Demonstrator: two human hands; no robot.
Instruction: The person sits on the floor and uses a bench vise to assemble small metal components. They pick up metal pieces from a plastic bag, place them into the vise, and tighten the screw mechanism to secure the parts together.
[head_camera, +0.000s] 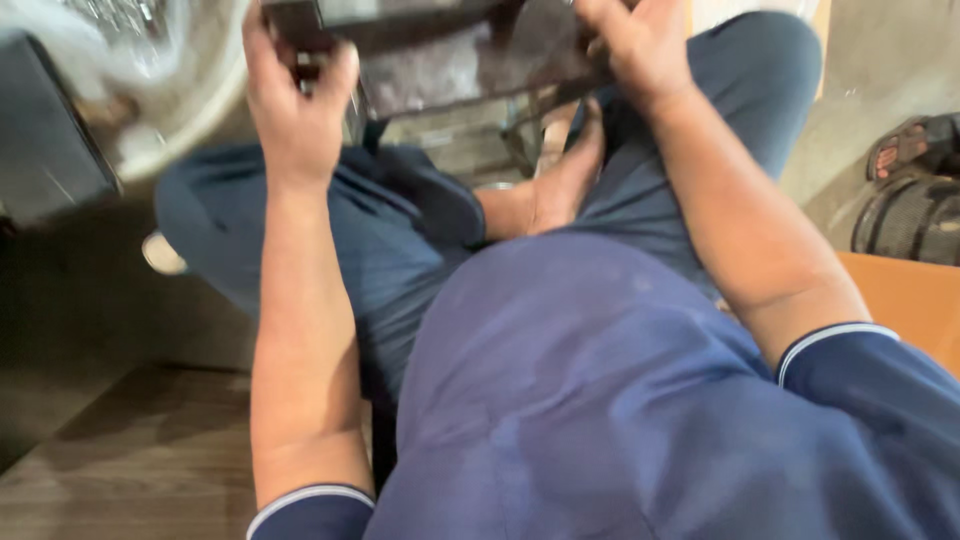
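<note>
- The person sits and looks straight down over a dark blue shirt (600, 400) with white-edged sleeve cuffs, both bare forearms stretched toward the far edge of the view.
- The left hand (297, 100) is far left, seen from its back; its fingers curl over the near left edge of a dark metal block (450, 55) and clamp on it, with the thumb pressed in from the right side.
- The right hand (635, 45) is far right, and its fingers fold down together over the right end of the same block; the fingertips run out of the top of the frame, so how tightly they close cannot be told.
- The dark metal block lies between the two hands at the far edge, above the person's knees, its surface worn and greyish; the blur hides finer detail.
- Blue trousers (400, 240) cover the bent legs below the block, and a bare foot (560, 185) rests between the thighs.
- A pale, rounded, blurred object (190, 90) sits far left, just beside the left hand.
- A dark sandal (910, 145) lies far right on the concrete floor (880, 80), and an orange surface (915, 300) shows near it.
- Wood-grain flooring (140, 470) fills the near left corner.
</note>
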